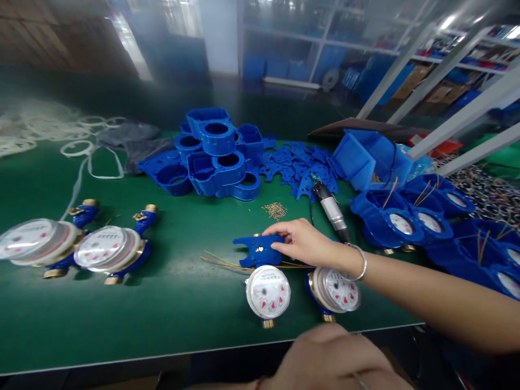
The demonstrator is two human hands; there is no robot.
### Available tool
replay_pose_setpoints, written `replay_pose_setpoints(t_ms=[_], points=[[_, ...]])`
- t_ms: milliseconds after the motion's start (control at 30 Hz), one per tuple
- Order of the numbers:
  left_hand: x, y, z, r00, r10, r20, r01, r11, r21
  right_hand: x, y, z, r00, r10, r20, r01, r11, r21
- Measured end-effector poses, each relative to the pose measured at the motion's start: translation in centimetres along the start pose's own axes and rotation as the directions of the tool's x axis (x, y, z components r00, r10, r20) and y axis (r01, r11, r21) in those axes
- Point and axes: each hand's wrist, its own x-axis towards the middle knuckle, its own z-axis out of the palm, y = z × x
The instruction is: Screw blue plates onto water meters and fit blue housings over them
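My right hand [298, 239] reaches in from the right, its thumb and fingers closed on the right end of a blue plastic plate [254, 252]. Brass-coloured pieces show in the plate's middle. The plate lies at the far side of a water meter [268, 291] with a white dial. Thin coloured wires [221, 262] stick out to the left beneath the plate. My left hand [331, 360] is close to the camera at the bottom edge, fingers curled; what they hold, if anything, is hidden. Another water meter [339, 290] sits under my right wrist.
Two water meters [103, 248] stand at left. Behind are stacked blue housings [217, 138], loose blue plates [290, 160], a pile of screws [275, 210] and an electric screwdriver [331, 208]. A blue bin [355, 154] and housed meters [400, 222] occupy the right.
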Motion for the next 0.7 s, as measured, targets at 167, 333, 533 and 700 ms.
replay_pose_setpoints(t_ms=[167,333,533,700], points=[[0.5,-4.3,1.3,0.96,-0.004,-0.282,0.009,1.0,0.016,1.0,0.3,0.1,0.998,0.04,0.052,-0.036,0.997,-0.061],[-1.0,-6.4,2.5,0.948,0.011,-0.318,0.003,0.999,0.045,1.5,0.2,-0.1,0.989,0.094,0.118,-0.08,0.989,-0.123],[-1.1,-7.8,1.9,0.961,0.145,-0.236,-0.147,0.989,0.008,1.8,-0.3,-0.8,0.973,0.134,0.187,-0.098,0.976,-0.194],[-1.1,-7.6,1.5,0.968,0.163,-0.19,-0.157,0.986,0.047,1.5,-0.5,-1.2,0.967,0.168,0.194,-0.109,0.954,-0.28]])
